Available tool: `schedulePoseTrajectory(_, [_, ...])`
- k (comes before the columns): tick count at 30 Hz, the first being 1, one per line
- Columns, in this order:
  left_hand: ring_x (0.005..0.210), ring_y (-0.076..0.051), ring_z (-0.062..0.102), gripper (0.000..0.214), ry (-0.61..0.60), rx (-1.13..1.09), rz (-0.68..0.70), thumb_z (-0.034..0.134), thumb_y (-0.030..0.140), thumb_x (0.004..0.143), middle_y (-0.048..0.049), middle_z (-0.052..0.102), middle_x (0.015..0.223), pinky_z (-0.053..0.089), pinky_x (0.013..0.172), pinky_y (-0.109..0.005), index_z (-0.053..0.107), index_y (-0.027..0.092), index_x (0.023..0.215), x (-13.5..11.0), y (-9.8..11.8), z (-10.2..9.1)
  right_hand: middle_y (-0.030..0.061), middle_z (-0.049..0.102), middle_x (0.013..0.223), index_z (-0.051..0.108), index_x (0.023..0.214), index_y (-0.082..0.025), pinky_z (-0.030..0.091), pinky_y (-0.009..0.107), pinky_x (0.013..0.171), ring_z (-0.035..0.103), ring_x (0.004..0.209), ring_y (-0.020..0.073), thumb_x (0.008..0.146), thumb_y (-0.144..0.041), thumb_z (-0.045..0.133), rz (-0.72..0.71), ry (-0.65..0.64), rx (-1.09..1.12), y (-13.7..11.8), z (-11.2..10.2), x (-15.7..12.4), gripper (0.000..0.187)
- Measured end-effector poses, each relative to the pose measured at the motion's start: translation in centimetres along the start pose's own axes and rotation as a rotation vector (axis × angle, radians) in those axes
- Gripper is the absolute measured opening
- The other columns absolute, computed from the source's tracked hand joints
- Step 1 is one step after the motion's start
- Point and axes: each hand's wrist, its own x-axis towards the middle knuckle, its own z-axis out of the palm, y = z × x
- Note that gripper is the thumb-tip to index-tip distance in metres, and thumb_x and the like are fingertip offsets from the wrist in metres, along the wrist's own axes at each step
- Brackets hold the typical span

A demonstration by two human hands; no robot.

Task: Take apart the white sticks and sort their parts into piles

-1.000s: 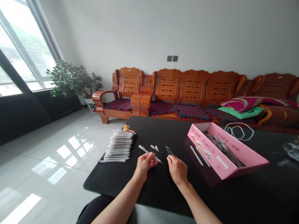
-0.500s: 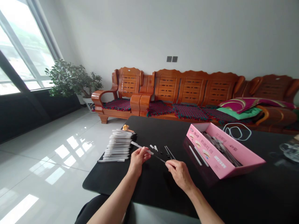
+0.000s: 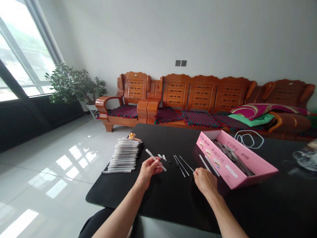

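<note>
Between the fingers of my left hand [image 3: 148,170] is a whitish pen barrel [image 3: 150,153], tilted above the black table. My right hand [image 3: 205,181] pinches the near end of a thin pen refill [image 3: 185,163], its far end pointing away to the left. Two more refills [image 3: 180,167] lie side by side just left of it. Small white pen caps [image 3: 162,157] and tiny black plugs [image 3: 170,162] rest between my hands. To the left of my left hand lies a stacked row of white pens [image 3: 125,153] with dark ends.
A pink box [image 3: 223,167] full of dark sticks stands on the right of the black table [image 3: 158,205]. Two white barrels [image 3: 212,166] lie along its side. Behind it is a looped white cable [image 3: 250,147]; a small orange figure [image 3: 132,136] sits beyond the pens.
My right hand has moved right, drawing the refill clear of the pen barrel and over beside the other refills. My left hand keeps the barrel, now tilted more steeply.
</note>
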Motion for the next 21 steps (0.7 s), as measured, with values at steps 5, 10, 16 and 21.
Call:
schedulePoseTrajectory(5, [0.059, -0.012, 0.061, 0.033, -0.161, 0.054, -0.023, 0.076, 0.036, 0.067, -0.0083, 0.068, 0.077, 0.050, 0.056, -0.023, 0.066, 0.012, 0.087, -1.3, -0.4, 1.6, 0.0081, 0.068, 0.072, 0.065, 0.080, -0.019, 0.043, 0.028, 0.058, 0.065, 0.067, 0.0198, 0.091, -0.041, 0.040, -0.072, 0.011, 0.501, -2.9, -1.2, -0.9, 0.035])
schedulePoseTrajectory(10, [0.056, -0.011, 0.056, 0.030, -0.241, 0.075, -0.008, 0.079, 0.033, 0.064, -0.0045, 0.063, 0.065, 0.044, 0.053, -0.020, 0.070, 0.010, 0.081, -2.1, -0.9, 2.7, 0.0046, 0.066, 0.064, 0.061, 0.083, -0.015, 0.041, 0.021, 0.040, 0.061, 0.047, 0.0146, 0.084, -0.060, 0.043, -0.049, -0.476, 1.260, -7.0, -0.4, -2.6, 0.049])
schedulePoseTrajectory(16, [0.056, -0.007, 0.053, 0.041, -0.127, -0.021, 0.035, 0.073, 0.042, 0.070, -0.0071, 0.066, 0.077, 0.042, 0.053, -0.018, 0.071, 0.011, 0.096, -1.0, 0.3, 1.5, 0.0019, 0.063, 0.054, 0.059, 0.079, -0.012, 0.042, 0.019, 0.038, 0.058, 0.040, 0.0129, 0.078, -0.057, 0.057, 0.051, -0.756, 1.559, -7.2, -0.1, -3.3, 0.045])
schedulePoseTrajectory(21, [0.055, -0.008, 0.054, 0.035, -0.206, -0.009, -0.005, 0.072, 0.040, 0.072, -0.0073, 0.065, 0.072, 0.041, 0.050, -0.018, 0.072, 0.008, 0.087, -1.1, 0.6, 1.1, 0.0045, 0.065, 0.060, 0.061, 0.093, -0.010, 0.042, 0.020, 0.037, 0.058, 0.040, 0.0128, 0.082, -0.058, 0.051, 0.067, -0.800, 1.740, -8.2, -0.4, -3.7, 0.050])
